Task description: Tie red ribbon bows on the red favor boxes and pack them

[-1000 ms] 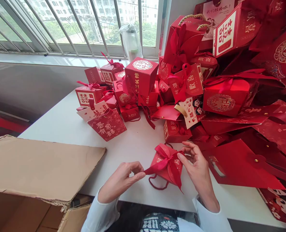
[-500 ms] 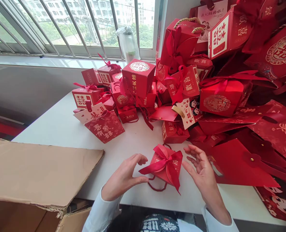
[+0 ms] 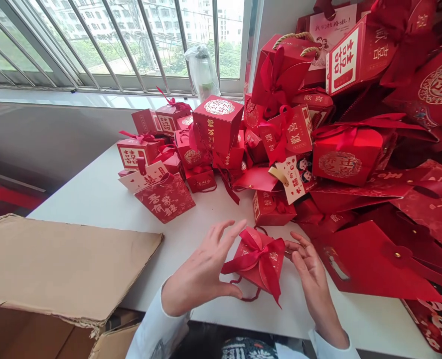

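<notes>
A small red gift box (image 3: 260, 257) with a satin bow on top sits on the white table near its front edge. Dark red cord handles (image 3: 248, 294) stick out from under it at front and back. My left hand (image 3: 206, 267) is at the box's left side, thumb and fingers spread wide around the bow's left tail. On the other side, my right hand (image 3: 308, 271) has its fingers loosely curved, the fingertips close to the box's right edge. Whether those fingertips touch the box I cannot tell.
Red gift boxes (image 3: 217, 122) and bags (image 3: 373, 259) are heaped along the back and right of the table (image 3: 82, 192). An upright red bag (image 3: 166, 199) stands behind my left hand. At left lies an open cardboard carton (image 3: 64, 264). A barred window (image 3: 131, 45) is behind.
My left hand has moved in toward the box, its fingers spreading wider and reaching farther up. My right hand has come closer to the box's right side. The view has shifted slightly.
</notes>
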A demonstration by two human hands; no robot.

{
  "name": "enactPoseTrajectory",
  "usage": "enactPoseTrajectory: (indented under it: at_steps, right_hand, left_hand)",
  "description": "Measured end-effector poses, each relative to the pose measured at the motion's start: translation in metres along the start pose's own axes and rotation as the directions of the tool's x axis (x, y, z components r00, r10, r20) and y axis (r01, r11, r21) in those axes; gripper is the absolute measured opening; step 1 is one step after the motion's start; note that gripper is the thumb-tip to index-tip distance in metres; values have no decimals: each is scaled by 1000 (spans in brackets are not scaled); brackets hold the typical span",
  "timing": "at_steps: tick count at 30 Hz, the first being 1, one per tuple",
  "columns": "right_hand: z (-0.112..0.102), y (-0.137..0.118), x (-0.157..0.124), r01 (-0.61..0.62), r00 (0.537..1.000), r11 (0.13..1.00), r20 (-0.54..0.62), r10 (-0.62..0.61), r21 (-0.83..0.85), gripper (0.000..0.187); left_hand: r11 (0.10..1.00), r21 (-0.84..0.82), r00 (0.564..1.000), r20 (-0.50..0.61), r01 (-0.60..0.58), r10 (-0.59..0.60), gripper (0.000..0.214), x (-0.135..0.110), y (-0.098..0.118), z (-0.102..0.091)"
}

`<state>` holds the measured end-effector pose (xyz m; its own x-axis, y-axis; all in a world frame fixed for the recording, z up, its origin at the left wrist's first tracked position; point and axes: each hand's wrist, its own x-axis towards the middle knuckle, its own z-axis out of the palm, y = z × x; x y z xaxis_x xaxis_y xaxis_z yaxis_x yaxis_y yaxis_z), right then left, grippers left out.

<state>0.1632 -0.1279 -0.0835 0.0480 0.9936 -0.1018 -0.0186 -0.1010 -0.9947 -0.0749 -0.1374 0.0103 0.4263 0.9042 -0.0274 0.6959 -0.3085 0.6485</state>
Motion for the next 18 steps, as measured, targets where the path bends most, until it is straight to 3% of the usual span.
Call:
enactPoseTrajectory:
  at_steps: [4,8,13,18]
  right_hand:
    - [-2,14,0,-53,999,999,-4,53,6,48]
    - [-4,20,-2,-146,988,988,-49,149,54,55]
    - [-7,20,-3,-279,958,954,-103,269,-107,60]
    - [-11,27,1,-301,953,942,-80,292,-146,67]
  left_hand:
    - [961,230,975,193,-155,111,119,27,28,-4]
    - [824,488,937,322,-288,137,112,55,54,5]
    - [663,687,942,326,-296,82,59,78,70,27]
    - [582,738,939,294,-342,179,54,71,53,38]
